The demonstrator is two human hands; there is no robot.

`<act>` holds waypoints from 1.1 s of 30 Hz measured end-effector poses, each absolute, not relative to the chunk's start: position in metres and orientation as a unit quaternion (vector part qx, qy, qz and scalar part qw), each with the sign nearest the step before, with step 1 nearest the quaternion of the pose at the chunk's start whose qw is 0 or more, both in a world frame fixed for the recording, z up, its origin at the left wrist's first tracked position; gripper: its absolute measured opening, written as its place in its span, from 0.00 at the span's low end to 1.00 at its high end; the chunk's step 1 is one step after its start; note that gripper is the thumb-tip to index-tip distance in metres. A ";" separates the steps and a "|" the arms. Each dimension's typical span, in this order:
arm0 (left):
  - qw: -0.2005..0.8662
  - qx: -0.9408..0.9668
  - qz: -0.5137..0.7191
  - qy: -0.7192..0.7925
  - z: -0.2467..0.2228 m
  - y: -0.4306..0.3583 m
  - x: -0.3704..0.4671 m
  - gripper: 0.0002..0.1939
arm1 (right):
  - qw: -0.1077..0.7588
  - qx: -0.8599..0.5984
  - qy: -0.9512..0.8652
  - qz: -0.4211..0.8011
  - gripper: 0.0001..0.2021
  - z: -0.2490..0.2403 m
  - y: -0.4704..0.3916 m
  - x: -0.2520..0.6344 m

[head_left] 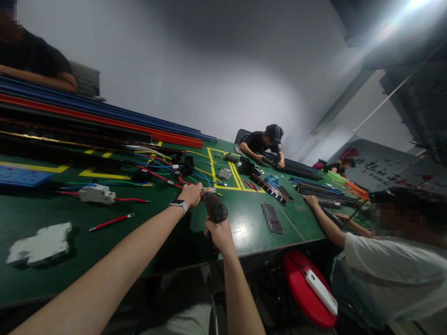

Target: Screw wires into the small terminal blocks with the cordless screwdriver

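Note:
My right hand (219,229) is wrapped round the handle of a dark power drill (214,208), whose front end points away from me. My left hand (190,194), with a watch on its wrist, is closed near the drill's tip, by a small white and orange part (209,190); its fingertips are too small to tell exactly what they grip. Left of it lies a bundle of coloured wires with black parts (183,165). A white breaker with wires (97,193), a short red cable (111,222) and another white breaker (42,243) lie on the green table (139,242).
Long blue and red bars (139,130) lie along the far left edge. A dark flat object (272,218), a blue holder (274,180) and black strips are to the right. Several people sit around the table. A red stool (296,284) with a white power strip (321,292) stands at right.

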State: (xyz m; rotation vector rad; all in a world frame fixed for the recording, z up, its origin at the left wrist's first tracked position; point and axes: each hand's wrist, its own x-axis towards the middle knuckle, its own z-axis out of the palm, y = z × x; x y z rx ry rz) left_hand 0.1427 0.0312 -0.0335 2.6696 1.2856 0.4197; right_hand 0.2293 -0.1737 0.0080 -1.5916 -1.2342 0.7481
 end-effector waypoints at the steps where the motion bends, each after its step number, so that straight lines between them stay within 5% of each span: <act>1: 0.077 0.888 0.137 0.432 -0.034 0.032 0.143 0.17 | 0.475 -0.655 -0.504 0.303 0.07 0.008 -0.174 0.229; 33: 0.075 0.885 0.146 0.435 -0.034 0.031 0.144 0.17 | 0.490 -0.647 -0.490 0.318 0.08 0.007 -0.173 0.231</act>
